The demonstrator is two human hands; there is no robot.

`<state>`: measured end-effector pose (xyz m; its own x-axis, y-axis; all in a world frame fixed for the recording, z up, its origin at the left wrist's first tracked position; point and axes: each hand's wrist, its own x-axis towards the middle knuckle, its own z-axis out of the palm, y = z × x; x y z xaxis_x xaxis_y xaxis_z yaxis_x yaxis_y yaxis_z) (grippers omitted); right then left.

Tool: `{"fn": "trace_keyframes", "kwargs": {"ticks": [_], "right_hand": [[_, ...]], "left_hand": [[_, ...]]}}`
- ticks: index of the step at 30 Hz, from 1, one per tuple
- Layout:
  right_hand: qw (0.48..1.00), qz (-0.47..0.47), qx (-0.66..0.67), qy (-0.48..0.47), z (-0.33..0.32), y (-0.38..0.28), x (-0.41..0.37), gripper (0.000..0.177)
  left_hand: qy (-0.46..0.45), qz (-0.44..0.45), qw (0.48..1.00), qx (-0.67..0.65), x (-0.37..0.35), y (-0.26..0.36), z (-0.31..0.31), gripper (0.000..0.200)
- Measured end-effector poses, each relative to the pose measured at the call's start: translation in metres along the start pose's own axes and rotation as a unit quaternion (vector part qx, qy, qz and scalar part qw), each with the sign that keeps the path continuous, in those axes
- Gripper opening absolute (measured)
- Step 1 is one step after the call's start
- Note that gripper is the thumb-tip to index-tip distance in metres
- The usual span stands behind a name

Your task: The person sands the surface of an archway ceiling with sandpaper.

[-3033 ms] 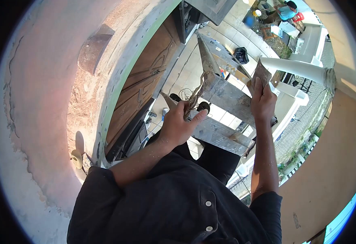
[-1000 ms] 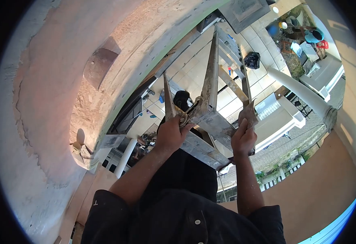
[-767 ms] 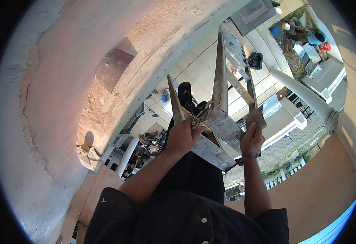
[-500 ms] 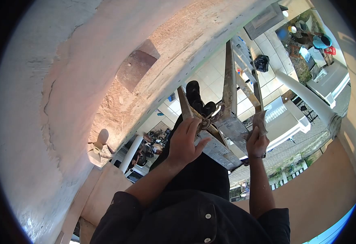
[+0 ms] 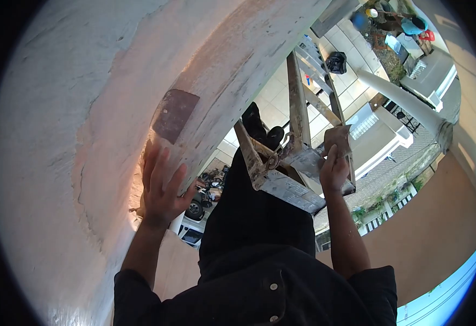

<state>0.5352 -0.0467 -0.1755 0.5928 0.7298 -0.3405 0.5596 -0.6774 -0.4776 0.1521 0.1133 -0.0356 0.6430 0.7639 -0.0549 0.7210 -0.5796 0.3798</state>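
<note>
My left hand [image 5: 164, 187] is raised at the plastered ledge [image 5: 232, 70], its fingers spread and nothing held in it. A dark flat rectangular plate [image 5: 176, 115] lies on the ledge just beyond those fingertips. In my right hand [image 5: 334, 171] is a thin, dirty, slightly bent scraper-like sheet [image 5: 338, 140], gripped from below over the top of the ladder. The metal ladder [image 5: 289, 193], smeared with plaster, stands between my two hands, and my dark shoes [image 5: 262, 130] show behind its top.
Far below are a tiled floor [image 5: 281, 98], a black bag [image 5: 336, 63], a white column [image 5: 395, 98] and a parked vehicle [image 5: 193, 209]. A person in light blue [image 5: 411, 25] is at the upper right. The rough wall [image 5: 48, 152] fills the left side.
My left hand has moved off the ladder top, left to the ledge. The view has shifted; my right hand still holds the sheet. The propeller-like tool on the ledge is out of sight.
</note>
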Motion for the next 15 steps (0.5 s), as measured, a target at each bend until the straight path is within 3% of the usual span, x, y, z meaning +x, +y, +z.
{"fn": "trace_keyframes", "kwargs": {"ticks": [1, 4, 15], "right_hand": [[0.998, 0.006, -0.062, 0.023, 0.0024, -0.0037, 0.0042, 0.02], [0.994, -0.034, -0.088, 0.048, 0.0041, -0.0031, 0.0026, 0.018], [0.992, -0.062, -0.099, 0.053, 0.0024, -0.0016, 0.0024, 0.017]], "left_hand": [[0.011, -0.016, 1.0, -0.007, -0.0007, -0.0001, 0.0012, 0.063], [0.02, -0.004, 1.0, -0.016, -0.0013, -0.0022, 0.0025, 0.065], [-0.001, -0.005, 1.0, -0.001, -0.0033, 0.0009, 0.0031, 0.066]]}}
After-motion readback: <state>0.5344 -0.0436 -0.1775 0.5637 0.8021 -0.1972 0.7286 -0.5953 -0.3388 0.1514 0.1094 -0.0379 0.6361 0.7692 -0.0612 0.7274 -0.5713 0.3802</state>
